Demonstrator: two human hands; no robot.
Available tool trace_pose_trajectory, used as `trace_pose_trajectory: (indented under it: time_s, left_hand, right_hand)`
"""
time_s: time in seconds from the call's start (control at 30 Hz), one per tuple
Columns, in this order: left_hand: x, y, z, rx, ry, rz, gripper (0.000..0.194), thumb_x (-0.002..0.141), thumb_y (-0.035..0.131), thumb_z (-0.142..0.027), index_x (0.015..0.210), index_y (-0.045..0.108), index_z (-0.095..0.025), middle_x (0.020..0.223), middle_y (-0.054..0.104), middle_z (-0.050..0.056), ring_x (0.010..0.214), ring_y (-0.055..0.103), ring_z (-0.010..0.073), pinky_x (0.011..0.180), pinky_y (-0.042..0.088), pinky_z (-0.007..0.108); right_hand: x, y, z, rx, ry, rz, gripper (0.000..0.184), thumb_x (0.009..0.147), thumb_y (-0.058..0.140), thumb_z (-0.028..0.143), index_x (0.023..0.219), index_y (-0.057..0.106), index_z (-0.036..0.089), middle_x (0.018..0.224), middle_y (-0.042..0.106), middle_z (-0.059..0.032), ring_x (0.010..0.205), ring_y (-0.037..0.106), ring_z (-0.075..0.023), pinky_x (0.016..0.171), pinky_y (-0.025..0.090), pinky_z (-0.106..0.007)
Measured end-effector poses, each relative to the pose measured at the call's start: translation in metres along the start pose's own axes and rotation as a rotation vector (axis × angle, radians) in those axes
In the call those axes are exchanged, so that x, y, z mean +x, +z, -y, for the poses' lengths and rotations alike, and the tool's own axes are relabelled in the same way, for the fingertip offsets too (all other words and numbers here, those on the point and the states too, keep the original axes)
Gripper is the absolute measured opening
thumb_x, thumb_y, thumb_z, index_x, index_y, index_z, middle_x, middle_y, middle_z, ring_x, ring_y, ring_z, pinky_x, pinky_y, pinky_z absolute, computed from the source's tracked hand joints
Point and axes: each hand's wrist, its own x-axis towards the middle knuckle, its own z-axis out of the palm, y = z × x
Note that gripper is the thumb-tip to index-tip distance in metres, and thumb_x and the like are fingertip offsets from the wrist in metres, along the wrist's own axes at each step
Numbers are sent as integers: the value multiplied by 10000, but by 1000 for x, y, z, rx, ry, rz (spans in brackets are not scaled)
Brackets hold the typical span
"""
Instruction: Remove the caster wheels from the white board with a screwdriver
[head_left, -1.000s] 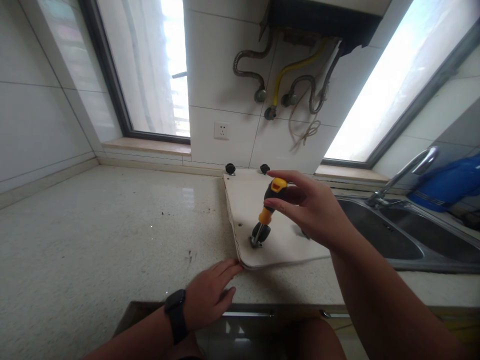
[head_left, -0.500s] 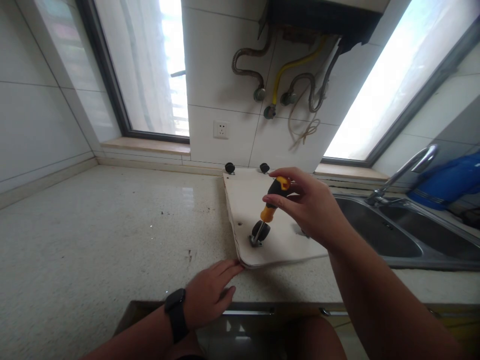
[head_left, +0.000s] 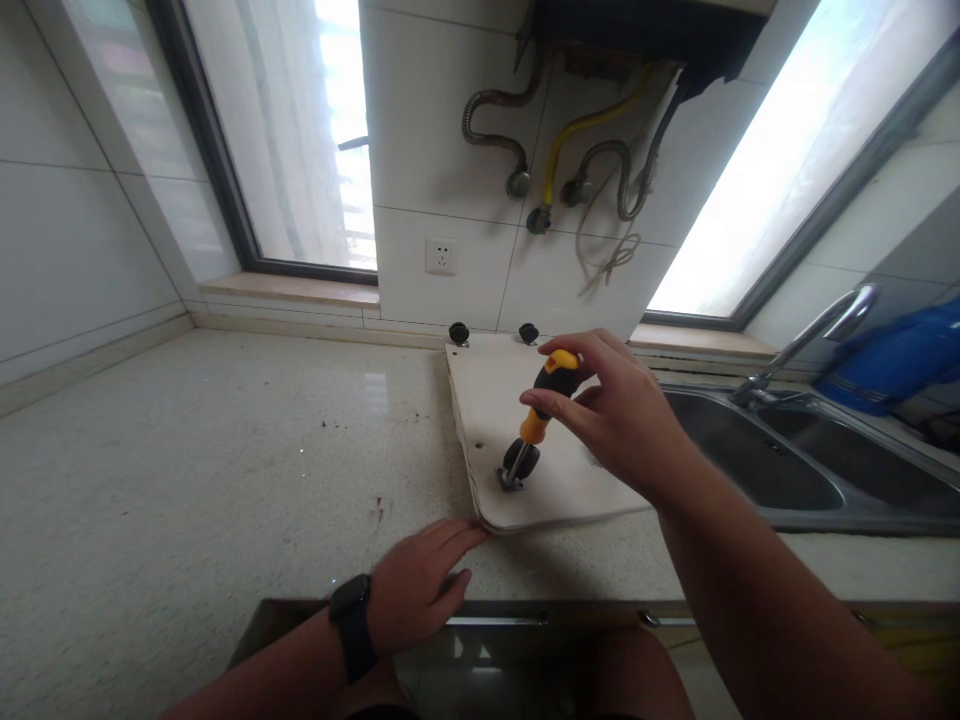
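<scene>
My right hand (head_left: 615, 415) is closed round the black and yellow handle of a screwdriver (head_left: 544, 395), whose tip rests at the metal base of a small black caster wheel (head_left: 519, 462). That wheel sits on a pale wooden board (head_left: 495, 400) lying on the countertop. Two more black caster wheels (head_left: 459, 333) stand at the board's far edge. My left hand (head_left: 416, 585), with a black watch on its wrist, lies flat on the counter with fingers stretched out, fingertips touching the board's near corner.
The speckled stone countertop (head_left: 187, 450) spreads to the left. A steel sink (head_left: 787, 465) with a tap (head_left: 817, 335) lies right of the board. A blue object (head_left: 900, 365) sits behind the sink. Pipes and a wall socket (head_left: 441, 256) are on the tiled wall.
My right hand has turned the screwdriver handle slightly in its fingers, tilting it a little. The left hand and the board have stayed where they were.
</scene>
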Motion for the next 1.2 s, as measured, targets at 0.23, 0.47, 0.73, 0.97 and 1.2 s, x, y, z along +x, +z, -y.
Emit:
trace_pose_trajectory:
  time_s: [0.23, 0.47, 0.73, 0.97, 1.2]
  left_hand:
    - [1, 0, -1, 7, -7, 7, 549, 971, 542, -160, 1512, 500, -246, 1448, 663, 102, 1301, 633, 253, 1112, 541, 443]
    - [0, 1, 0, 4, -4, -6, 557, 967, 548, -157, 1513, 505, -257, 1444, 668, 99, 1298, 640, 249, 1111, 542, 432]
    - [-1, 1, 0, -1, 3, 13, 571, 970, 546, -156, 1527, 479, -260, 1454, 661, 88, 1305, 630, 241, 1118, 535, 430]
    - [0, 1, 0, 8, -9, 5, 552, 965, 549, -166, 1509, 501, -244, 1383, 697, 107, 1225, 668, 251, 1052, 569, 425]
    - [1, -1, -4, 10, 9, 34, 530, 979, 533, -165, 1501, 510, -256, 1418, 690, 88, 1256, 657, 252, 1070, 554, 433]
  right_hand:
    - [2, -1, -4, 234, 112, 51, 577, 752, 884, 481, 1272, 718, 293, 1036, 772, -71, 883, 756, -273, 874, 661, -555]
    - [0, 0, -9, 521, 40, 188, 482, 875, 785, 372, 1323, 635, 278, 1317, 717, -87, 1139, 742, -250, 1041, 625, -500]
    - [-2, 7, -4, 68, 51, -11, 534, 791, 855, 491, 1248, 676, 281, 1041, 721, -64, 818, 735, -235, 810, 662, -491]
    - [-5, -3, -9, 512, -21, 306, 515, 936, 721, 336, 1420, 547, 328, 1318, 709, -87, 1177, 733, -247, 1044, 623, -497]
    - [-5, 4, -2, 81, -56, 82, 574, 836, 797, 551, 1328, 630, 307, 1241, 677, -101, 963, 726, -240, 838, 667, -450]
